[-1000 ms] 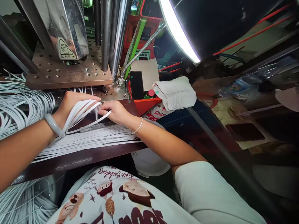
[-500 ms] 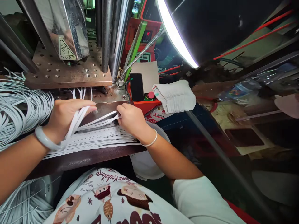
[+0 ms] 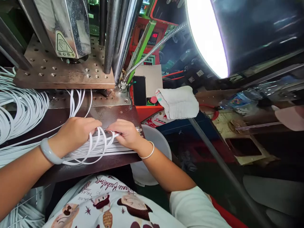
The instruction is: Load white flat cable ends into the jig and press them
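The strips (image 3: 90, 144) bow in loose loops between the left hand (image 3: 78, 129) and the right hand (image 3: 124, 133), above the desk's front edge. Both grips look narrow: the left is curled around strips, the right pinches them near its fingertips. The likeliest trouble is tangling — the loops droop onto a pile (image 3: 123, 148) of similar strips, so one could cross and knot. A loop also passes beside the left bangle (image 3: 49, 153) and might snag there. More strips reach from beneath the press plate (image 3: 66, 77) to the left hand; a hard tug could crease them, and the hand-warning sign (image 3: 64, 46) suggests fingers near the plate risk a crush.

The desk (image 3: 57, 115) is dark brown and scuffed, with a coil (image 3: 26, 115) at left. Beyond its right end — phone (image 3: 139, 91), red button (image 3: 153, 100), folded cloth (image 3: 179, 103), bright lamp (image 3: 206, 34); a bucket (image 3: 163, 142) sits below.
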`<control>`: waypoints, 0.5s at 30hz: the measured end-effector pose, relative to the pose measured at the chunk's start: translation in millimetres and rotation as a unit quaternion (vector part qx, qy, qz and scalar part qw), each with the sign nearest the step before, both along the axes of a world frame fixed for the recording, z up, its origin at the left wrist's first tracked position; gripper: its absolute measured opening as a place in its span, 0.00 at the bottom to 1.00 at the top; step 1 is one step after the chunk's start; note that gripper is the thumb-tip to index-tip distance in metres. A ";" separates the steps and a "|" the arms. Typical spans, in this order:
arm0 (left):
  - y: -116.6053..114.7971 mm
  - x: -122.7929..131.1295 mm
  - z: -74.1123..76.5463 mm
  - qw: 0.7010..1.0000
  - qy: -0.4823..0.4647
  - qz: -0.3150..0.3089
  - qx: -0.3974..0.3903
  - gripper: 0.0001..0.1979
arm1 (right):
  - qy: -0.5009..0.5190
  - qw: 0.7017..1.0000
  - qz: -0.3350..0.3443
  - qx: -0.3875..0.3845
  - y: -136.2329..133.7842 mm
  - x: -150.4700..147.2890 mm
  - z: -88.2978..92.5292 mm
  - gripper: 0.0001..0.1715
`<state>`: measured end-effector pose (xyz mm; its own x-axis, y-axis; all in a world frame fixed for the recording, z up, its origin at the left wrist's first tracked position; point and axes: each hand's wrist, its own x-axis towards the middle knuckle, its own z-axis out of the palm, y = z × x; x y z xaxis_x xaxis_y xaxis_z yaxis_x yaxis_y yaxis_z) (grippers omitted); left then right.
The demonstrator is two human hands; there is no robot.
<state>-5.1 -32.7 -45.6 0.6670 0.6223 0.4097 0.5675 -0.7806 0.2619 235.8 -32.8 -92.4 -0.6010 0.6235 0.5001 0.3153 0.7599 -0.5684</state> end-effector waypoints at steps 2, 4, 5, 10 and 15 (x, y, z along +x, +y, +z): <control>-2.0 -0.7 2.6 0.998 -0.064 0.007 0.013 0.12 | -0.011 1.000 -0.016 0.000 -0.1 -2.5 -0.3 0.14; -3.2 -1.3 3.2 0.995 -0.102 0.010 -0.015 0.11 | -0.023 0.999 -0.040 0.012 -1.7 -5.2 0.4 0.14; -3.5 -1.7 1.8 0.994 -0.101 0.009 -0.035 0.12 | -0.032 0.998 -0.052 0.026 -2.9 -6.4 1.2 0.14; -5.8 -3.4 -10.8 0.988 -0.121 0.001 -0.092 0.12 | -0.105 0.983 -0.089 0.122 -10.6 -9.9 6.5 0.15; -6.6 0.9 -16.9 0.984 -0.156 0.028 -0.075 0.11 | -0.147 0.979 -0.077 0.120 -15.1 -8.6 6.2 0.16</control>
<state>-4.2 -39.3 -62.5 0.4865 0.7234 0.4899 0.4814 -0.6899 0.5406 227.2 -47.9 -86.2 -0.6487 0.6037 0.4633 0.5603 0.7909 -0.2460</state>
